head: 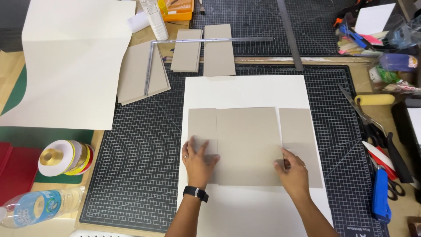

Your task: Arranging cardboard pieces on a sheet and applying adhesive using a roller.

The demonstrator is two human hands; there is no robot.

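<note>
Pressing grey boards [248, 145] flat with left hand [198, 161] and right hand [294, 174].

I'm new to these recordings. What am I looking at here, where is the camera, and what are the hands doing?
There is no machine: a person works with bare hands, filmed from a camera on their head looking down. On a black cutting mat lies a white sheet with three grey boards side by side. The left hand presses flat on the left board and the edge of the middle board; the right hand presses where the middle and right board meet. Neither hand grips anything. Nearby are a metal square, ribbon spools, a bottle and scissors.
</note>
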